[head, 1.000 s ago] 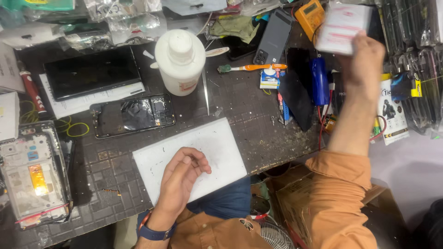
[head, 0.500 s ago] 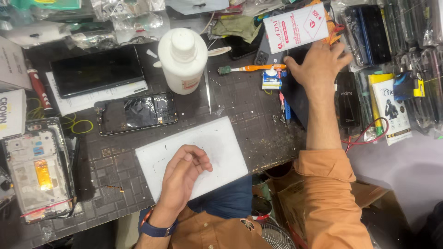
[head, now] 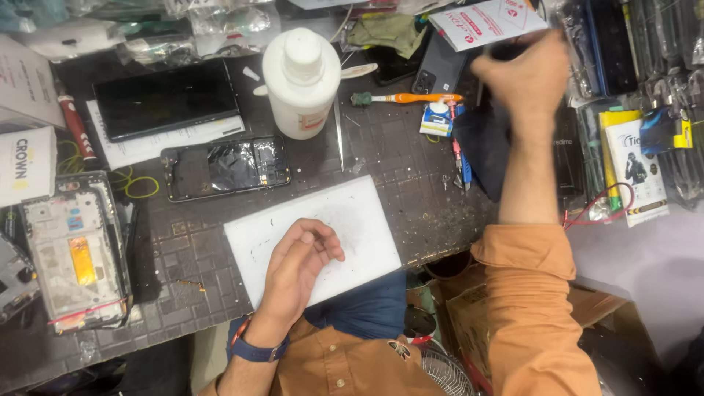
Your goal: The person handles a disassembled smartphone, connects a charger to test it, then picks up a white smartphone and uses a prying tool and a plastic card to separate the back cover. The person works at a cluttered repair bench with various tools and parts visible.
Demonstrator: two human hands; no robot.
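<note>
My left hand point(head: 297, 268) rests palm down on a white rectangular pad point(head: 359, 220) at the bench's near edge, fingers loosely curled and holding nothing. A blue band circles its wrist. My right hand point(head: 524, 77) is stretched out to the far right of the bench and is blurred. It sits just below a white and red flat packet point(head: 488, 22), with something dark at its fingertips. Whether it grips the packet or the dark thing cannot be told. An orange sleeve covers that arm.
A white plastic bottle point(head: 301, 73) stands at the back centre. Beside it lie metal tweezers point(head: 339, 136) and an orange-handled brush point(head: 411, 97). An opened phone point(head: 224, 167), a dark screen point(head: 165, 99) and a stripped phone frame point(head: 73, 253) lie to the left. Accessory packets point(head: 631, 172) crowd the right.
My right hand, first raised with the white packet, came down to the back right of the bench; the packet now lies just above it. My left hand stayed on the pad.
</note>
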